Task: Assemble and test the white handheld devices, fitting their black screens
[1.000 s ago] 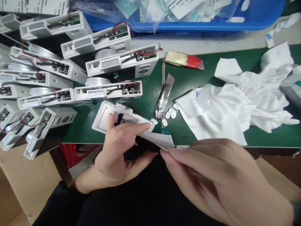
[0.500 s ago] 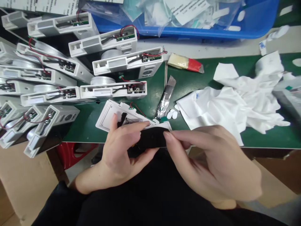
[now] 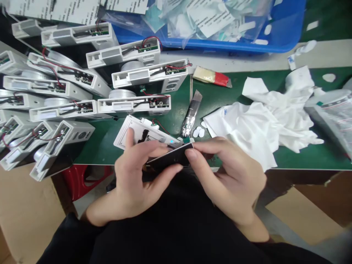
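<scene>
A dark flat panel (image 3: pixel 172 157) is tilted between my two hands at the table's front edge. My left hand (image 3: pixel 137 172) grips its left part between thumb and fingers, with the index finger raised over a white casing. My right hand (image 3: pixel 225 172) pinches the panel's upper right corner. Just behind the panel lies the white casing (image 3: pixel 123 134) with a black mark, a red wire and a small blue light. How the panel joins the casing is hidden by my fingers.
Several white device housings (image 3: pixel 148 75) with red wires fill the left. A blue tray (image 3: pixel 209 44) of wrappers is at the back. Crumpled white sheets (image 3: pixel 242 128), a silver strip (image 3: pixel 191 113), a red-and-cream packet (image 3: pixel 210 77) and small white pads (image 3: pixel 198 132) lie centre and right.
The panel has tilted so less of its dark face shows, and a blue light now shows behind it. My right hand has moved left and turned. The whole view has shifted slightly.
</scene>
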Tool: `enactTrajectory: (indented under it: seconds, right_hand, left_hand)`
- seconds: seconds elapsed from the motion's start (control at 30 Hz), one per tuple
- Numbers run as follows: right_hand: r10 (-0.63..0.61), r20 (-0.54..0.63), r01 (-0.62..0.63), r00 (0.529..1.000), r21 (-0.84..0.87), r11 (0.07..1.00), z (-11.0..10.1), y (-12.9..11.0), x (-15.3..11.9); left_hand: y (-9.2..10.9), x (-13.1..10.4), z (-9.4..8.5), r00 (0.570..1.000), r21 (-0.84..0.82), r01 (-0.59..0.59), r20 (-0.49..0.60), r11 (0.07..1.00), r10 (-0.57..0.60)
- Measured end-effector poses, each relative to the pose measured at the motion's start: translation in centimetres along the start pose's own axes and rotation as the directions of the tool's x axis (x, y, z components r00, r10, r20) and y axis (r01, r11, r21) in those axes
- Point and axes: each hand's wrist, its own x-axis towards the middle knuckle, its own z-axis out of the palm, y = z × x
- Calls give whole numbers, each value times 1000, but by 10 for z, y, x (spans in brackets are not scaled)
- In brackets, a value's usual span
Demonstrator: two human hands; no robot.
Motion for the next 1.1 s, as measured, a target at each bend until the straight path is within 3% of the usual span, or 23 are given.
enactTrajectory:
  seconds: [0.07,0.13,0.2,0.3,0.47,0.63,0.83,1.0,1.1]
  right_hand:
    - [-27,-6,28,1000,20,999,0,0,-1]
    - [-67,10,66,998,47,997,0,1,0]
    - [-90,31,88,995,61,994,0,2,1]
    - [-129,79,124,988,70,990,-1,2,5]
    - [-124,142,94,982,202,975,-6,-1,9]
    - [-57,143,27,988,204,979,-8,-2,8]
    - [-11,81,-15,997,319,948,-3,-2,5]
    - [-52,146,19,988,218,976,-5,-6,7]
    - [-89,128,54,988,255,966,-5,-6,9]
  left_hand:
    - [3,3,-2,998,-45,-12,-57,999,9]
    - [5,3,0,993,-185,44,-101,982,-63]
    - [7,2,3,984,-331,97,-109,939,-140]
    - [9,1,4,986,-419,89,-92,904,-140]
    - [10,3,-6,983,-399,172,6,901,-186]
    - [9,0,-10,975,-372,217,41,902,-217]
    - [10,-2,-7,963,-374,249,-3,894,-270]
    - [8,-5,-9,973,-382,205,-24,901,-231]
    - [6,-7,-11,973,-396,212,3,894,-229]
